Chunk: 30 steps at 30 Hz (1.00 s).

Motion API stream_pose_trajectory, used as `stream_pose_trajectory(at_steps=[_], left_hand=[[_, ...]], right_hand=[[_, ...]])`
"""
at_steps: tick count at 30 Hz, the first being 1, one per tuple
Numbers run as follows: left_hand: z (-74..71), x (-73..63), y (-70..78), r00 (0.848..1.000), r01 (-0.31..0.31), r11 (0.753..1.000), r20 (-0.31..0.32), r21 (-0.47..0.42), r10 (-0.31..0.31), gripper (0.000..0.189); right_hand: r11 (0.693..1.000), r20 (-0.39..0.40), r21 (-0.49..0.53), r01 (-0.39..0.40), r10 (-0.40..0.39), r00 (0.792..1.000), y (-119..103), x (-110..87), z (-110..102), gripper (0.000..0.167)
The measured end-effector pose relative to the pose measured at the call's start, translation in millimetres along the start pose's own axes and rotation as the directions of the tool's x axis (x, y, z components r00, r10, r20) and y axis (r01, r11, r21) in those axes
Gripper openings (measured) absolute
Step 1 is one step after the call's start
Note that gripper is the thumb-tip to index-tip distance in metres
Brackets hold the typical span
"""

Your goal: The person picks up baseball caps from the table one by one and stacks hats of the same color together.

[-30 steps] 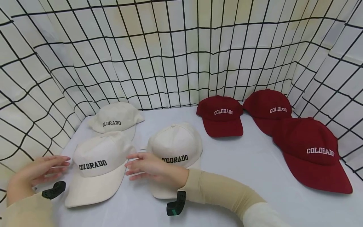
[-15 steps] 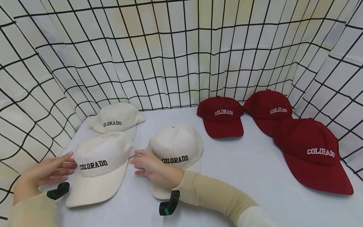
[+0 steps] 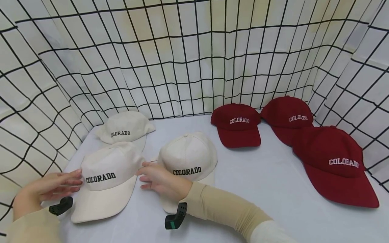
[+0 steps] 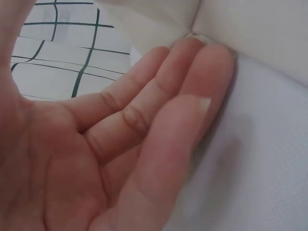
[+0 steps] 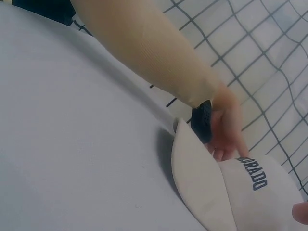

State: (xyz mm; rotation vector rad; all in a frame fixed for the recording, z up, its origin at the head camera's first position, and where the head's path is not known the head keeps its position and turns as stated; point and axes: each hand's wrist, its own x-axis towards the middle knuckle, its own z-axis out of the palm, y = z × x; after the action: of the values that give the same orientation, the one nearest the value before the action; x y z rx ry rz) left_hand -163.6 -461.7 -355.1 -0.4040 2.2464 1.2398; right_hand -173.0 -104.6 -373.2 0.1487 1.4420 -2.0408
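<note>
A cream cap with dark COLORADO lettering lies at the front left, its brim toward me. My left hand is at its left side, fingers extended. In the left wrist view the fingertips touch the cap's lower edge, with the thumb apart from it. My right hand is at the same cap's right side, its fingers fairly straight and close against the edge; exact contact is hard to see. Behind my right hand and wrist, a second cream cap is partly hidden. The right wrist view catches only one fingertip beside the crown.
Another cream cap sits behind the front-left one. Several dark red caps stand at the right: one at the back, one in the corner, one nearer. Black-gridded walls enclose the white table.
My left hand has moved right, up to the cap's side. My right hand shifted slightly after first drawing back a little. The caps look nearly unmoved.
</note>
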Motion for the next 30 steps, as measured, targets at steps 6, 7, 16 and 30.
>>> stream_pose_trajectory(at_steps=[6,7,16,30], left_hand=[[-1.5,-1.0,-2.7,1.0,0.0,0.998,0.009,-0.068,0.001,0.076],[-1.8,-0.8,-3.0,1.0,-0.005,0.996,0.012,-0.086,0.006,0.074],[-4.1,3.6,-6.8,0.995,-0.031,0.996,0.093,-0.084,0.039,0.067],[-1.5,-3.5,1.1,0.995,-0.024,0.991,0.096,0.135,0.011,0.076]], right_hand=[[0.998,0.054,0.06,-0.013,0.009,0.998,5.1,3.5,3.2,0.059],[0.998,0.06,0.065,-0.012,0.009,0.998,5.6,3.8,3.7,0.059],[0.999,0.063,0.046,-0.01,0.007,0.998,7.5,4.4,4.2,0.05],[0.998,0.078,0.064,-0.013,0.008,0.997,5.2,4.2,3.6,0.049]])
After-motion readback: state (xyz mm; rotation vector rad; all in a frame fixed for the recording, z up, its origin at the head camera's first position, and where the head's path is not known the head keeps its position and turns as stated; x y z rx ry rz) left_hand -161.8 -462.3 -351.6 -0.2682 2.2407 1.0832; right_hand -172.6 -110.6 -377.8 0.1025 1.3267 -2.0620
